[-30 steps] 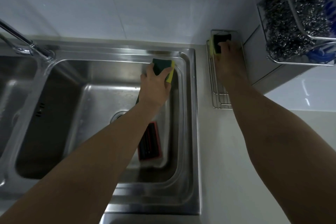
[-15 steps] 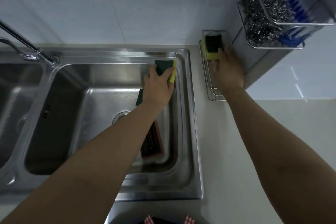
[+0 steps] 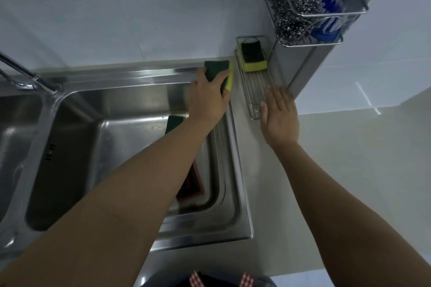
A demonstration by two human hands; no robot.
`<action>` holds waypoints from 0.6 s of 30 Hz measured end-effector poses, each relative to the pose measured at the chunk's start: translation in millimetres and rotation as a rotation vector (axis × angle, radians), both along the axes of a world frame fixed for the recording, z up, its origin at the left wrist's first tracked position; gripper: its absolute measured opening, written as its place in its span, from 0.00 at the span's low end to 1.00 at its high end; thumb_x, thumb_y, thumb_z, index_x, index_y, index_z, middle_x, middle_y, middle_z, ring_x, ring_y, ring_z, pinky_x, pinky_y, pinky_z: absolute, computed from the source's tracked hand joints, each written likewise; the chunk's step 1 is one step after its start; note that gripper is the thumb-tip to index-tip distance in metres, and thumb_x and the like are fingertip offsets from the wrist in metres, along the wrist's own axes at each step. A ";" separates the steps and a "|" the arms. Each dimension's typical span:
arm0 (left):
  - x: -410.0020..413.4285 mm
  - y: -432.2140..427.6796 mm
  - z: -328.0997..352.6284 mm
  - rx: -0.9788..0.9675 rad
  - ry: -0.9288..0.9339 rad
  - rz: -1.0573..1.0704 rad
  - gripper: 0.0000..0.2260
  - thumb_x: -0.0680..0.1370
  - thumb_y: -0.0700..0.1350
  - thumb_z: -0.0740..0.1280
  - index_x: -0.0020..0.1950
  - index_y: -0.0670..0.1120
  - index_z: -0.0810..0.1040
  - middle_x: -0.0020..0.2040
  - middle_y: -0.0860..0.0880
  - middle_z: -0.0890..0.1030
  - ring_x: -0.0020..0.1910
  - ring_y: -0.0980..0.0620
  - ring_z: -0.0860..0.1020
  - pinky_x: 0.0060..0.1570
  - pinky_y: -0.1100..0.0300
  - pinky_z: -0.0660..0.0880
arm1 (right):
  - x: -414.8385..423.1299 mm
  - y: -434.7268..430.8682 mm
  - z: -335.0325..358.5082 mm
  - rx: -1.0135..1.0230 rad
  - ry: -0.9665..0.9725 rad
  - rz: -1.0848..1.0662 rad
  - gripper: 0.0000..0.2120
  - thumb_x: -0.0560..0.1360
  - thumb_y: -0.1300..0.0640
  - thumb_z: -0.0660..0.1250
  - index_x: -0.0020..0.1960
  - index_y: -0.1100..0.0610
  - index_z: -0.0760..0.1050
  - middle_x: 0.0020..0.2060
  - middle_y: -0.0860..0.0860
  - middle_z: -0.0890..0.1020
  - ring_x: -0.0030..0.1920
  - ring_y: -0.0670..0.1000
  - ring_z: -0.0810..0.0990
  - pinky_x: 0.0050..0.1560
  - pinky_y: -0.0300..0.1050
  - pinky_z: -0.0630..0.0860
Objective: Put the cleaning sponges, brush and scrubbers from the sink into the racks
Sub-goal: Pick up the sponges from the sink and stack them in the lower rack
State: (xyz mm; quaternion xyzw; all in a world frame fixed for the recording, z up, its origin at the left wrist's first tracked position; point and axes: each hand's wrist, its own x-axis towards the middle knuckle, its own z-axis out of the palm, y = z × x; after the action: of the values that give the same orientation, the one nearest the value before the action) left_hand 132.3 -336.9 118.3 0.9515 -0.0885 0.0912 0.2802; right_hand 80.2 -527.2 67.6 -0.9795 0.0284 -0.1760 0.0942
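My left hand [image 3: 210, 98] grips a green-and-yellow sponge [image 3: 221, 72], held above the sink's back right corner, just left of the counter rack [image 3: 256, 86]. A second yellow sponge with a dark scouring top [image 3: 253, 57] lies at the far end of that wire rack. My right hand [image 3: 278, 114] hovers flat and empty over the rack's near end, fingers spread. In the sink [image 3: 130, 81] a green pad [image 3: 175, 122] peeks out beside my forearm, and a red-edged black scrubber [image 3: 192, 187] lies partly hidden under it.
A wall-mounted wire basket [image 3: 326, 16] at the upper right holds steel wool scrubbers [image 3: 291, 2] and a blue brush [image 3: 326, 0]. The faucet [image 3: 28, 77] stands at the left between two basins. White counter stretches right of the sink.
My right hand let go of the sponge in the counter rack and drew back to the rack's near end. My left hand lifted its sponge up and right, out of the basin.
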 end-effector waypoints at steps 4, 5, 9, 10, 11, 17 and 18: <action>14.7 -27.8 14.2 -0.056 -0.013 -0.001 0.22 0.78 0.47 0.65 0.72 0.53 0.71 0.71 0.37 0.66 0.65 0.36 0.69 0.60 0.47 0.74 | 2.0 3.2 -1.9 -0.015 -0.049 -0.015 0.26 0.83 0.50 0.47 0.74 0.61 0.67 0.73 0.57 0.70 0.75 0.55 0.66 0.78 0.50 0.56; 20.8 -34.7 16.1 -0.071 -0.019 -0.003 0.22 0.78 0.47 0.65 0.72 0.52 0.71 0.70 0.37 0.66 0.65 0.36 0.70 0.60 0.47 0.75 | 2.8 3.5 -3.7 -0.013 -0.079 -0.017 0.25 0.83 0.51 0.48 0.73 0.62 0.68 0.72 0.57 0.71 0.74 0.56 0.67 0.78 0.51 0.57; 50.6 -60.8 24.1 -0.077 0.006 0.000 0.23 0.77 0.49 0.65 0.73 0.51 0.69 0.69 0.38 0.66 0.60 0.37 0.73 0.58 0.46 0.76 | 7.3 4.0 -11.7 -0.012 -0.220 -0.029 0.22 0.82 0.54 0.51 0.69 0.62 0.74 0.68 0.57 0.76 0.70 0.57 0.72 0.75 0.52 0.62; 58.4 -66.8 26.4 -0.081 0.012 0.010 0.24 0.77 0.49 0.65 0.73 0.50 0.69 0.69 0.38 0.66 0.60 0.37 0.73 0.57 0.46 0.77 | 8.7 4.3 -13.3 -0.008 -0.257 -0.031 0.22 0.82 0.54 0.51 0.68 0.62 0.74 0.67 0.57 0.77 0.69 0.57 0.73 0.75 0.52 0.63; 66.1 -72.6 28.6 -0.095 0.021 0.018 0.23 0.78 0.50 0.65 0.73 0.50 0.69 0.69 0.38 0.66 0.60 0.38 0.72 0.56 0.46 0.76 | 9.8 4.7 -14.8 -0.005 -0.287 -0.033 0.22 0.82 0.54 0.51 0.68 0.62 0.75 0.66 0.57 0.78 0.69 0.57 0.74 0.75 0.52 0.63; 91.5 -95.1 38.3 -0.218 0.117 0.022 0.23 0.77 0.46 0.68 0.69 0.43 0.67 0.67 0.39 0.67 0.62 0.40 0.70 0.59 0.44 0.74 | 13.1 6.3 -21.8 -0.003 -0.367 -0.047 0.22 0.81 0.54 0.52 0.69 0.61 0.74 0.64 0.56 0.79 0.68 0.58 0.74 0.73 0.54 0.65; 92.5 -96.0 38.7 -0.222 0.125 0.017 0.25 0.76 0.45 0.69 0.70 0.41 0.65 0.67 0.38 0.67 0.63 0.38 0.70 0.60 0.42 0.73 | 13.4 5.9 -22.4 -0.010 -0.372 -0.049 0.22 0.81 0.54 0.52 0.69 0.61 0.74 0.64 0.56 0.79 0.68 0.58 0.74 0.73 0.54 0.66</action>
State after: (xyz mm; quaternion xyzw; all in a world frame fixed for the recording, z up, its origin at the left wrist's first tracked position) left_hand 224.8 -432.9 157.0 0.9192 -0.0520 0.0431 0.3879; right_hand 93.6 -521.2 45.2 -0.9295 0.0337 -0.3563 0.0888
